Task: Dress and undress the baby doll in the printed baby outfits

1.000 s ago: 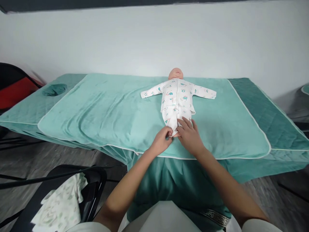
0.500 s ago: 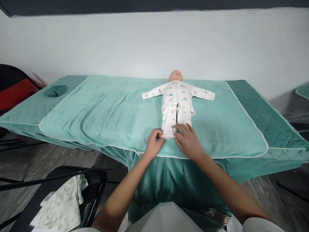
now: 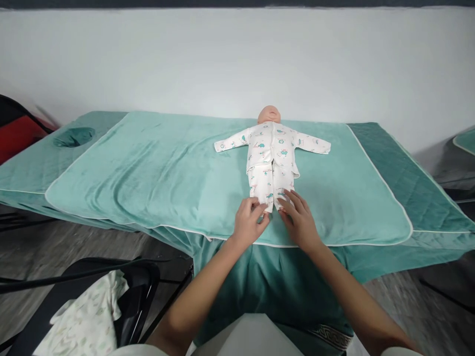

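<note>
A baby doll (image 3: 269, 114) lies on its back on a teal towel (image 3: 166, 178), dressed in a white printed sleepsuit (image 3: 272, 155) with both sleeves spread out. My left hand (image 3: 249, 221) pinches the cuff of the suit's left trouser leg between thumb and fingers. Just to its right, my right hand (image 3: 300, 217) rests on the cuff of the other trouser leg with its fingers curled down onto the cloth.
The towel covers a teal massage bed (image 3: 415, 183) with a face hole (image 3: 73, 136) at the far left, set against a white wall. A black chair (image 3: 92, 291) at lower left carries a pale printed garment (image 3: 83, 324). Something red and black (image 3: 17, 133) stands far left.
The left hand went from the outer edge of the left trouser cuff to its bottom hem. The right hand slid a little right onto the other cuff. Both trouser legs now lie straight.
</note>
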A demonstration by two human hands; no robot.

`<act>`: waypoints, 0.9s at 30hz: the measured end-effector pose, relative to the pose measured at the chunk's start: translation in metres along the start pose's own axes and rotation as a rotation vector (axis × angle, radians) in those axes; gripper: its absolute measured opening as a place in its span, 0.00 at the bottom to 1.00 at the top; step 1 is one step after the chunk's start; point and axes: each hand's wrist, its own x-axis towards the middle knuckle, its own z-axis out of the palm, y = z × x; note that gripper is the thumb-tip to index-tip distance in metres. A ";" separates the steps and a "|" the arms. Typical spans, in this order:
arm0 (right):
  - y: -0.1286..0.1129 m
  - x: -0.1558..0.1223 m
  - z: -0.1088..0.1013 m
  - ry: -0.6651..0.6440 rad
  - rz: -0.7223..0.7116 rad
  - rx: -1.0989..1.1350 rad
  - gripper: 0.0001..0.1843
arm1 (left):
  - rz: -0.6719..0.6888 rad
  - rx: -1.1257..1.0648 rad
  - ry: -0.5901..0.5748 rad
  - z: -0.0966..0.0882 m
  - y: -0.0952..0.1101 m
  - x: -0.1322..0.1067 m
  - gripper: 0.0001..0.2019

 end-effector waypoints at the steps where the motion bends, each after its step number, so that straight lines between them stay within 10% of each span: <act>1: 0.001 -0.001 0.002 0.016 0.007 0.019 0.19 | -0.014 0.001 0.036 0.000 -0.001 -0.002 0.10; 11: -0.004 0.004 -0.012 0.145 0.177 0.156 0.04 | 0.051 0.006 0.010 -0.008 -0.004 -0.006 0.07; 21: -0.005 0.000 -0.033 -0.023 -0.079 0.102 0.13 | 0.192 0.055 0.049 -0.021 0.005 -0.009 0.11; 27: 0.044 0.031 -0.032 0.106 0.191 0.250 0.03 | -0.209 -0.244 0.186 -0.014 -0.044 0.039 0.07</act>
